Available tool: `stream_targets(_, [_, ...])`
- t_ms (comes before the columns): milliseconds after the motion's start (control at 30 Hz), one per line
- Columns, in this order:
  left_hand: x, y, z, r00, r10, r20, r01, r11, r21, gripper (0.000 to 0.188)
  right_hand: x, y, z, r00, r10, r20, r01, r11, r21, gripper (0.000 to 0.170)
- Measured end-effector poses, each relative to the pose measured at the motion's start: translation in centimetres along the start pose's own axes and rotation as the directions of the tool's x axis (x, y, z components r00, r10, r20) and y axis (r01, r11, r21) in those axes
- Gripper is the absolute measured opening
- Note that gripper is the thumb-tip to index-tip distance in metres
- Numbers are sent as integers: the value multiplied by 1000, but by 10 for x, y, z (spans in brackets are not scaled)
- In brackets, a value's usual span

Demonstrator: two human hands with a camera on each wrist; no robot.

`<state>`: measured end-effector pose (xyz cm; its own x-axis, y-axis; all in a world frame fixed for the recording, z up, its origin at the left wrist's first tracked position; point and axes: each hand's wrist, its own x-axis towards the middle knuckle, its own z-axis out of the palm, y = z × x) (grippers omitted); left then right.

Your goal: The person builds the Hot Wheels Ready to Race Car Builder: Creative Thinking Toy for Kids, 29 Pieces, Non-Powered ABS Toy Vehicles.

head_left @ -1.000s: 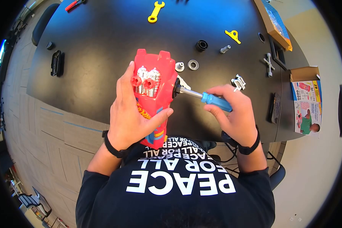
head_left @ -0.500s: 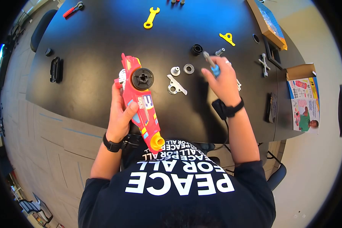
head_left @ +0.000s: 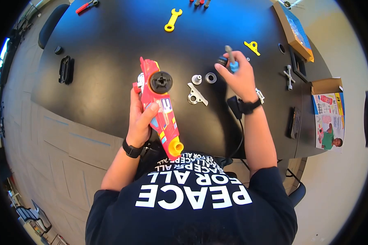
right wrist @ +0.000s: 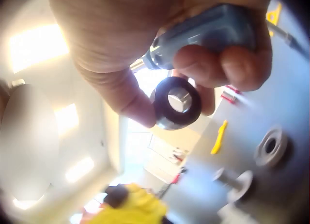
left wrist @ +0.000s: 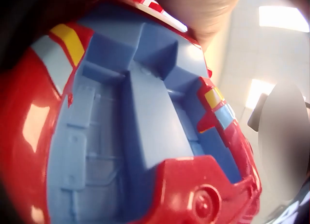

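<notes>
In the head view my left hand (head_left: 140,122) grips a red toy car (head_left: 167,116), turned on its side above the table edge. A black wheel (head_left: 154,83) sits on the side facing up, and a yellow hub (head_left: 176,148) stands bare at the near end. The left wrist view shows the car's blue interior (left wrist: 106,112) close up. My right hand (head_left: 242,81) keeps a blue-handled screwdriver (right wrist: 203,37) under curled fingers, its shaft pointing away. Between thumb and fingers of that same hand is a pinched black ring-shaped wheel (right wrist: 162,118) with a silvery centre.
Between the hands lie a silver stemmed disc (head_left: 196,79), a grey ring (head_left: 211,78) and a silver winged piece (head_left: 197,94). Farther off are a yellow wrench (head_left: 173,20) and a yellow ringed piece (head_left: 252,48). A grey cross wrench (head_left: 289,77) and toy box (head_left: 329,116) sit right.
The screwdriver has left the car's wheel, and the car has been rolled so that wheel faces up. My right hand has since picked up the black ring-shaped wheel from the table.
</notes>
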<state>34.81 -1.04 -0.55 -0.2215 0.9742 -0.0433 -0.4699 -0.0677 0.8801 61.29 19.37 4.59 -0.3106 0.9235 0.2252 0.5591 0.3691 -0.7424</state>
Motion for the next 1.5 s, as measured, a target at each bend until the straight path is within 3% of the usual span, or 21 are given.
stream_targets(33, [3,1,3,1000,-7,-9,7,1000,-3,83,-12,5,-2,999,-45,0,44,978,205,38])
stream_targets(100, [10,2,8,998,42,-54,-44,998,-49,75,-47,-36,-20,979,32,202,-133,848,513,46])
stream_targets(167, [15,5,12,998,31,-53,-33,999,-43,73,-75,-61,-29,926,-94,365,-128,833,539,56])
stream_targets(233, [19,7,15,998,27,-52,-28,999,-22,71,-94,-60,-23,840,-336,427,46,828,559,62])
stream_targets(267, [20,4,16,998,35,-51,-37,999,-36,69,-101,-61,-12,838,-392,380,76,772,631,61])
stream_targets(300, [22,2,17,999,28,-46,-30,999,-35,69,-110,-75,-10,864,-254,434,-122,733,670,56])
stream_targets(400, [22,0,18,997,53,-62,-55,998,-24,67,-124,-70,3,870,-187,456,-175,749,640,58])
stream_targets(467, [21,1,18,996,57,-64,-59,998,-29,67,-129,-63,14,876,-287,388,-29,771,636,64])
stream_targets(600, [20,0,16,996,66,-67,-67,998,-15,69,-124,-71,8,899,-217,380,-32,833,552,75])
stream_targets(633, [20,1,15,996,68,-65,-69,998,-13,69,-117,-67,2,906,-229,355,36,879,475,66])
stream_targets(700, [21,-1,13,997,56,-50,-57,998,-26,69,-106,-44,0,968,-55,246,-25,950,312,57])
stream_targets(767, [22,-10,8,995,82,-52,-82,997,10,71,-84,-10,3,992,-91,86,84,994,76,52])
stream_targets(833, [24,-12,7,993,108,-53,-105,993,50,73,-68,-4,4,999,33,22,-32,998,-62,54])
stream_targets(1067, [24,-11,6,990,122,-75,-116,990,85,78,-39,15,25,996,8,89,13,972,-236,56])
stream_targets(1100, [23,-10,6,993,106,-52,-105,994,23,76,-38,17,27,992,16,128,19,965,-263,54])
stream_targets(1300, [21,-8,2,997,66,-27,-67,997,-36,77,-47,11,13,1000,-14,28,19,981,-194,31])
stream_targets(1367, [23,-11,3,995,90,-34,-91,995,-31,78,-57,5,-2,951,284,118,-299,944,139,28])
stream_targets(1400, [23,-13,2,996,86,-36,-87,996,-33,78,-64,0,-9,921,351,170,-385,884,266,25])
stream_targets(1500, [24,-16,1,991,117,-64,-110,990,93,79,-87,-29,-25,901,331,282,-426,801,421,18])
